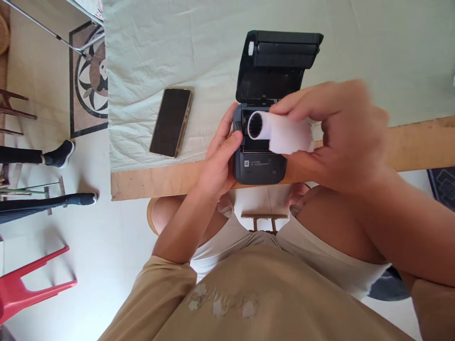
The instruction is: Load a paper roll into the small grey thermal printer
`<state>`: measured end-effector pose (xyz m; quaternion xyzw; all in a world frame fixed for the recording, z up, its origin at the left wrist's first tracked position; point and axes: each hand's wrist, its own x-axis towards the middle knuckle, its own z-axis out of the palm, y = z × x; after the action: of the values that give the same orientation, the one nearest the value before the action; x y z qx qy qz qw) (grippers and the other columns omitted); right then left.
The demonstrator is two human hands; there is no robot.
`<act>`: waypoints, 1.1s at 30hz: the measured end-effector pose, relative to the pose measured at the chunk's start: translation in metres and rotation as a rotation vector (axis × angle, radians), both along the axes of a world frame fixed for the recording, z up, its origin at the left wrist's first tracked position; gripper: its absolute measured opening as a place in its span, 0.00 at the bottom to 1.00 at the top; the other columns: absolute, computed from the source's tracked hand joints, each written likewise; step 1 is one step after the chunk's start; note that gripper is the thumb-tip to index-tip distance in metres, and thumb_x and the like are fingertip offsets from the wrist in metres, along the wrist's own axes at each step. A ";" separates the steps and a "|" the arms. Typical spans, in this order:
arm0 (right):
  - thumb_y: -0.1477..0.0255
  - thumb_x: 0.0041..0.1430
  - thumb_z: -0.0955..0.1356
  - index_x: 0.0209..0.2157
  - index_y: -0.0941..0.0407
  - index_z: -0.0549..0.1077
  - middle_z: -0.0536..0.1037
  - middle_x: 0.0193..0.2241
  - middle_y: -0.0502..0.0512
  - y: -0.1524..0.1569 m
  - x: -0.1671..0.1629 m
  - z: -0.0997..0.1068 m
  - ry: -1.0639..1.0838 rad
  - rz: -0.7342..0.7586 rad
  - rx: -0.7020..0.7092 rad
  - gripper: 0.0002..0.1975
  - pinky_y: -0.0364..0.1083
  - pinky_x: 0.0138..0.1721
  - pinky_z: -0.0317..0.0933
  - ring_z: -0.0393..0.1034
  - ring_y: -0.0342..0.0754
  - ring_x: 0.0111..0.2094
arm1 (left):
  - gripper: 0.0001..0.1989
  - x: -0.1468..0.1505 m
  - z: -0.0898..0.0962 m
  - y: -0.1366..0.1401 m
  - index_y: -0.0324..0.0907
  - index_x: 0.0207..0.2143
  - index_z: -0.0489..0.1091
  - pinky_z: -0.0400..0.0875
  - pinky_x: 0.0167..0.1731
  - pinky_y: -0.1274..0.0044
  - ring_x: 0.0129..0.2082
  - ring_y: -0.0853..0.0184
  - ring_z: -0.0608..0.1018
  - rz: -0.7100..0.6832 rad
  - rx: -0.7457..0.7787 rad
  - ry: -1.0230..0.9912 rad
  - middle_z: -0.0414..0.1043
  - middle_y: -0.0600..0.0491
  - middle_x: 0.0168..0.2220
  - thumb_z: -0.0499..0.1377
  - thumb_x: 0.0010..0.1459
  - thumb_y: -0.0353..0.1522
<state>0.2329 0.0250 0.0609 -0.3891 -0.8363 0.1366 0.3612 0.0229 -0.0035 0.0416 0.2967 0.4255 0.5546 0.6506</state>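
Observation:
A small black portable printer (261,171) sits at the table's front edge, its lid (272,80) swung up and away from me. My left hand (222,156) grips the printer's left side, thumb on the rim of the paper bay. Between the thumb and fingers of my right hand (348,128) is a white paper roll (289,135), its hollow core facing left and a torn loose end hanging down. The roll is over the open bay and hides part of it; whether it touches the bay I cannot tell. My right hand is slightly blurred.
A smartphone (171,122) lies screen up on the pale tablecloth (142,57), left of the printer. The wooden table edge (159,179) runs in front of me. On the floor at left are a red plastic stool (31,279) and another person's feet (59,154).

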 end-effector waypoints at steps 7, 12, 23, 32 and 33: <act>0.84 0.66 0.70 0.41 0.50 0.70 0.90 0.51 0.45 0.018 -0.014 -0.010 0.094 0.027 0.276 0.13 0.47 0.45 0.76 0.87 0.45 0.50 | 0.24 -0.005 0.002 -0.001 0.58 0.65 0.78 0.55 0.90 0.62 0.90 0.49 0.57 -0.088 0.030 -0.017 0.83 0.64 0.71 0.71 0.70 0.48; 0.82 0.65 0.72 0.43 0.48 0.74 0.84 0.41 0.50 0.013 -0.002 -0.003 0.039 0.126 0.394 0.13 0.52 0.39 0.69 0.77 0.48 0.38 | 0.29 -0.005 -0.002 -0.001 0.55 0.70 0.73 0.71 0.82 0.60 0.86 0.48 0.66 -0.086 0.047 -0.051 0.81 0.59 0.73 0.69 0.71 0.48; 0.68 0.74 0.73 0.50 0.48 0.79 0.85 0.51 0.54 0.001 0.000 -0.002 0.240 0.063 0.259 0.06 0.51 0.42 0.73 0.82 0.51 0.53 | 0.51 -0.004 -0.006 -0.008 0.58 0.79 0.62 0.74 0.75 0.56 0.76 0.40 0.75 -0.113 0.106 0.150 0.75 0.52 0.74 0.77 0.58 0.48; 0.65 0.78 0.70 0.60 0.43 0.81 0.81 0.62 0.53 0.011 0.001 0.008 0.307 -0.046 -0.071 0.14 0.44 0.33 0.78 0.83 0.48 0.55 | 0.68 -0.026 -0.041 0.010 0.56 0.82 0.55 0.84 0.63 0.56 0.71 0.38 0.81 -0.258 0.271 0.242 0.74 0.44 0.75 0.84 0.45 0.52; 0.65 0.77 0.72 0.55 0.45 0.83 0.83 0.57 0.53 0.012 0.001 0.003 0.298 -0.021 -0.027 0.10 0.44 0.33 0.78 0.82 0.45 0.47 | 0.70 -0.027 -0.046 0.013 0.55 0.82 0.54 0.85 0.63 0.55 0.71 0.37 0.81 -0.262 0.282 0.244 0.73 0.43 0.75 0.84 0.43 0.52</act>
<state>0.2342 0.0367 0.0637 -0.3783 -0.7673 0.2003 0.4775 -0.0046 0.0091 -0.0040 0.5023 0.3772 0.4794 0.6129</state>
